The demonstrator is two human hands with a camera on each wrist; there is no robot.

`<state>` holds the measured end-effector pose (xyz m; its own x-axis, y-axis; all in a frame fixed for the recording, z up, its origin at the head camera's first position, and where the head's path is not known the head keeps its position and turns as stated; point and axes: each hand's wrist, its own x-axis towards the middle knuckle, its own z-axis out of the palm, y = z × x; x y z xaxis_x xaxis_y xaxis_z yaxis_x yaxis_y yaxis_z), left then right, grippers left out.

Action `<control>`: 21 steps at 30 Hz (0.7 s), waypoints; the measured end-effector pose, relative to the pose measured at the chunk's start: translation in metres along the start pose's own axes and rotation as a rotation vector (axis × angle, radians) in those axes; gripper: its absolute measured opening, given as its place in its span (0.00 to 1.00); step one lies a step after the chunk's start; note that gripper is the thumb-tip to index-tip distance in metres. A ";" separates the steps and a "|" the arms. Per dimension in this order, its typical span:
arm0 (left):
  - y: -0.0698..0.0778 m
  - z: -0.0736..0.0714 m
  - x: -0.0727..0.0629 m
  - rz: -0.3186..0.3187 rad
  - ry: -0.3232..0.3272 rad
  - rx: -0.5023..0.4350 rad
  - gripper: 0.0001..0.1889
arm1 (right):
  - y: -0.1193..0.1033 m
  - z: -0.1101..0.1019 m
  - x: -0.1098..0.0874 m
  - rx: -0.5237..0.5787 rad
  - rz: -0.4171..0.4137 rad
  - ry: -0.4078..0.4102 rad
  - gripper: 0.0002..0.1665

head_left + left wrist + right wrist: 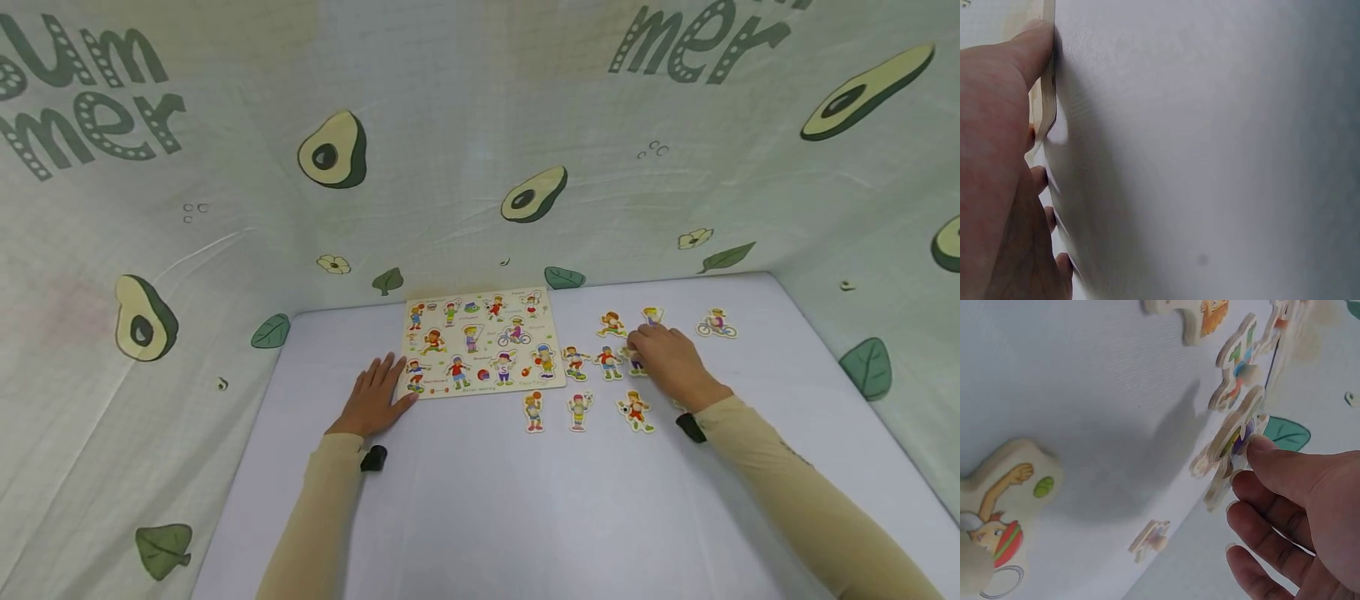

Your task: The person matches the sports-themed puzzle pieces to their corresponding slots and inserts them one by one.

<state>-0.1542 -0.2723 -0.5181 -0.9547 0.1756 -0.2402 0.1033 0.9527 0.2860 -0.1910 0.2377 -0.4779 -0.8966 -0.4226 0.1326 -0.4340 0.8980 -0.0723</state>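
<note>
The flat wooden puzzle board [483, 342], printed with sports figures, lies at the back of the table. My left hand [369, 398] rests at its lower left corner with fingers spread, the thumb [1038, 47] along the board's near edge. To the right of the board, my right hand [672, 362] pinches a wooden puzzle piece [1235, 437] with purple on it, between thumb and fingers. In the right wrist view it appears tilted, and the hand hides part of it. A piece with a yellow cap [652, 315] lies just beyond the fingers.
Loose figure pieces lie around the right hand: a cyclist [717, 323], a runner [611, 323], a footballer [636, 411], a skateboarder [576, 363] against the board's right edge, and several others. A printed cloth [450, 125] hangs behind the white table [480, 500].
</note>
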 end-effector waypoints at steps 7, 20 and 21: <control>0.002 -0.002 -0.001 -0.006 -0.012 -0.008 0.43 | -0.010 -0.004 0.001 0.013 -0.034 0.020 0.12; 0.001 0.000 0.000 -0.008 -0.003 -0.001 0.43 | -0.032 -0.008 0.012 0.026 -0.063 0.027 0.10; 0.001 0.000 -0.001 -0.009 -0.003 0.000 0.43 | -0.034 -0.008 0.014 0.032 -0.064 0.026 0.10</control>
<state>-0.1536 -0.2713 -0.5175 -0.9547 0.1675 -0.2459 0.0944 0.9543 0.2834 -0.1876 0.2023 -0.4659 -0.8646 -0.4750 0.1637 -0.4931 0.8648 -0.0947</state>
